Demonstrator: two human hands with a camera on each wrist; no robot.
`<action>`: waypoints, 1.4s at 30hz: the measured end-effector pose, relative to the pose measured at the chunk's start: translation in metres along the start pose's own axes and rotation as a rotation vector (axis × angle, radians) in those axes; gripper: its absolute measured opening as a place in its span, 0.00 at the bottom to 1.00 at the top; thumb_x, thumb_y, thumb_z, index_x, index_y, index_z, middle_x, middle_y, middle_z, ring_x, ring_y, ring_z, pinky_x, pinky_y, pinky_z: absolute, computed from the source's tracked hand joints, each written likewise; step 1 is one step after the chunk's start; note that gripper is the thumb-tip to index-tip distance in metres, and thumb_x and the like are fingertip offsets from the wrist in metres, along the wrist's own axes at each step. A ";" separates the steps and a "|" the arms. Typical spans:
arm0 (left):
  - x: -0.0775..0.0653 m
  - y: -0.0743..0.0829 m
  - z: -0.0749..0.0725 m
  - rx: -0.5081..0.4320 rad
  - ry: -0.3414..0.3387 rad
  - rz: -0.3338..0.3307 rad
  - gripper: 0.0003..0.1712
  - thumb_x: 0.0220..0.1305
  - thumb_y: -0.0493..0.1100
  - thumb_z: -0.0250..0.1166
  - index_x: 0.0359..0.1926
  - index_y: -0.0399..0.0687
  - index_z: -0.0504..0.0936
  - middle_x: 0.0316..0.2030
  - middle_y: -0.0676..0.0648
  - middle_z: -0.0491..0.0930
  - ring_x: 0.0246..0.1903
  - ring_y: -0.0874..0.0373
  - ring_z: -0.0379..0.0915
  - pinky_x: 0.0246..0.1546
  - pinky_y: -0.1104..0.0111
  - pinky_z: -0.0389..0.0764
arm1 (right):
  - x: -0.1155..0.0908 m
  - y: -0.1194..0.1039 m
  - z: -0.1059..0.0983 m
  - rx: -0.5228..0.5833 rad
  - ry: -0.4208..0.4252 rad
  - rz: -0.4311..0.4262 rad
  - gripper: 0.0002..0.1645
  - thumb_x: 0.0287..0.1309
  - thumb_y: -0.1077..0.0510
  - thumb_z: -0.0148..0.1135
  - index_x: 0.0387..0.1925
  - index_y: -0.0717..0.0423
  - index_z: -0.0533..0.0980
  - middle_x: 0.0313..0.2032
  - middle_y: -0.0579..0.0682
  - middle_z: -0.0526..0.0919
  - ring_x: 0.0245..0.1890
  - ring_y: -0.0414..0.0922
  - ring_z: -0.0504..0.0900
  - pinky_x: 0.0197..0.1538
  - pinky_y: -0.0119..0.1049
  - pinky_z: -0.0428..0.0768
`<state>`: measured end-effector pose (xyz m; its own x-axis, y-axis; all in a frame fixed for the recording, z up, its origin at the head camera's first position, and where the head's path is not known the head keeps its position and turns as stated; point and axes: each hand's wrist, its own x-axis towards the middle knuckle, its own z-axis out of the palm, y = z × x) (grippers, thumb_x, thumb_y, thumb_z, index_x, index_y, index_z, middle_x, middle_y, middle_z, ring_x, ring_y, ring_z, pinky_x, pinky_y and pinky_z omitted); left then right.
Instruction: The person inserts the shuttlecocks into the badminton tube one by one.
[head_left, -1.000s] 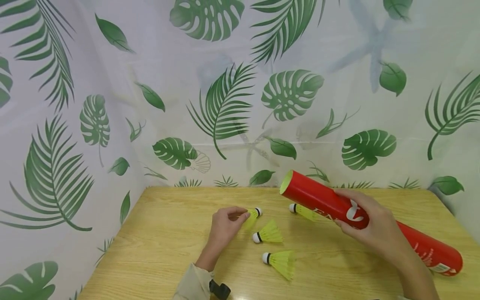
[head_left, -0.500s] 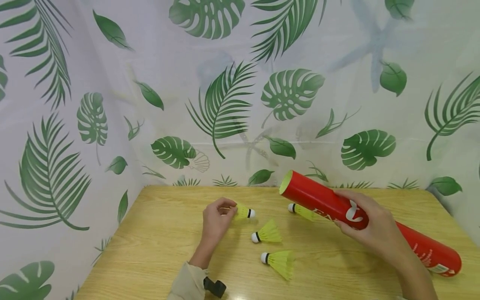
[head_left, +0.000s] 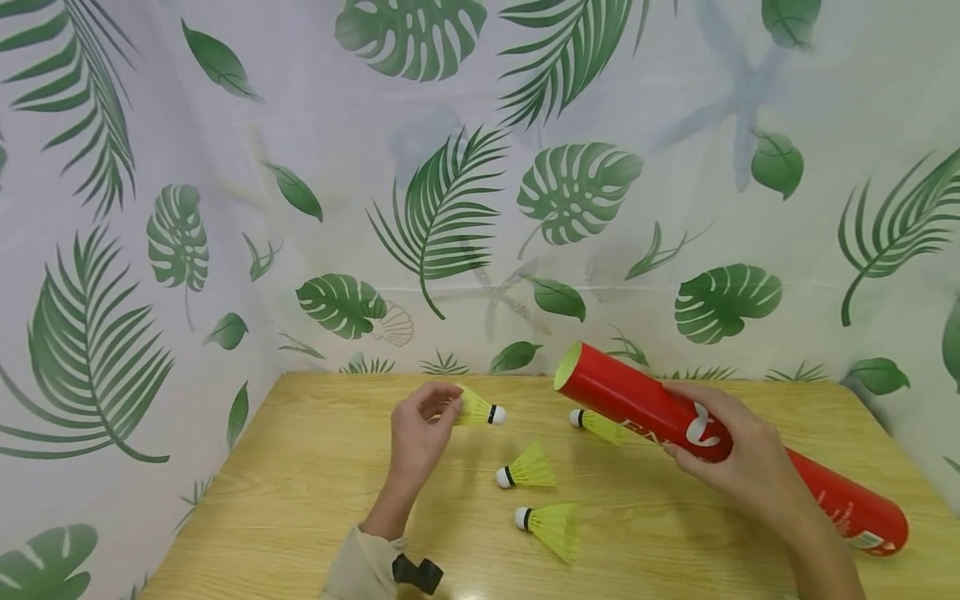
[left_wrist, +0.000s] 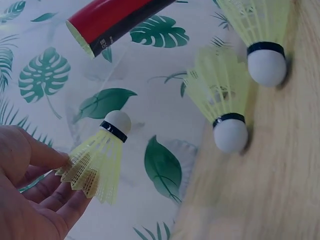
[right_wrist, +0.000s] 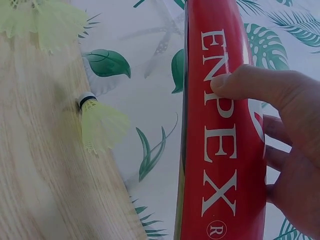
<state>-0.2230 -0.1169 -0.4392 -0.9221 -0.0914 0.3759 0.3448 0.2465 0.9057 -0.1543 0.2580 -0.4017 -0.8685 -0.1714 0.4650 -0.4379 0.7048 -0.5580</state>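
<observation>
My left hand [head_left: 422,433] pinches a yellow shuttlecock [head_left: 480,409] by the edge of its skirt, its white cork pointing right in the head view. The left wrist view shows thumb and fingers on the skirt of that shuttlecock [left_wrist: 102,155]. My right hand [head_left: 750,458] grips a long red shuttlecock tube [head_left: 630,392] around its middle, tilted, with its open mouth up and to the left, facing the left hand's side. White "ENPEX" lettering runs along the tube [right_wrist: 220,150] in the right wrist view, with the thumb lying across it.
Two shuttlecocks lie on the wooden table [head_left: 300,500]: a middle one [head_left: 528,467] and a nearer one [head_left: 551,529]. A third shuttlecock [head_left: 600,425] lies farther back, partly behind the tube. A leaf-patterned cloth [head_left: 450,208] hangs behind the table.
My left hand has moved left and slightly up with the shuttlecock, whose cork has turned from upper right to point right. The right hand holds the tube in nearly the same place.
</observation>
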 end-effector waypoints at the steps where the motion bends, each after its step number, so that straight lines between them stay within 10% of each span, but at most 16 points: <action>1: 0.000 0.003 -0.001 -0.001 0.002 0.008 0.05 0.64 0.28 0.70 0.40 0.37 0.87 0.37 0.42 0.87 0.34 0.51 0.85 0.33 0.76 0.83 | 0.000 0.000 0.000 0.005 0.002 0.002 0.49 0.45 0.66 0.82 0.70 0.47 0.72 0.60 0.55 0.78 0.51 0.52 0.77 0.38 0.25 0.80; 32: 0.020 0.064 0.016 -0.196 0.065 0.158 0.05 0.67 0.29 0.67 0.42 0.35 0.86 0.39 0.39 0.87 0.36 0.46 0.86 0.37 0.74 0.82 | -0.005 0.000 0.000 0.030 0.021 -0.003 0.51 0.44 0.66 0.83 0.70 0.42 0.72 0.60 0.51 0.79 0.49 0.36 0.75 0.37 0.27 0.83; 42: 0.017 0.062 0.020 -0.265 0.050 0.182 0.06 0.66 0.28 0.67 0.43 0.33 0.86 0.39 0.37 0.87 0.36 0.53 0.86 0.37 0.73 0.84 | 0.001 -0.009 0.000 0.038 0.016 -0.018 0.49 0.45 0.66 0.83 0.69 0.43 0.73 0.59 0.51 0.79 0.49 0.47 0.77 0.37 0.27 0.83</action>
<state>-0.2203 -0.0842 -0.3802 -0.8336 -0.1178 0.5396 0.5430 0.0043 0.8397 -0.1514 0.2511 -0.3961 -0.8569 -0.1725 0.4858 -0.4621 0.6748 -0.5755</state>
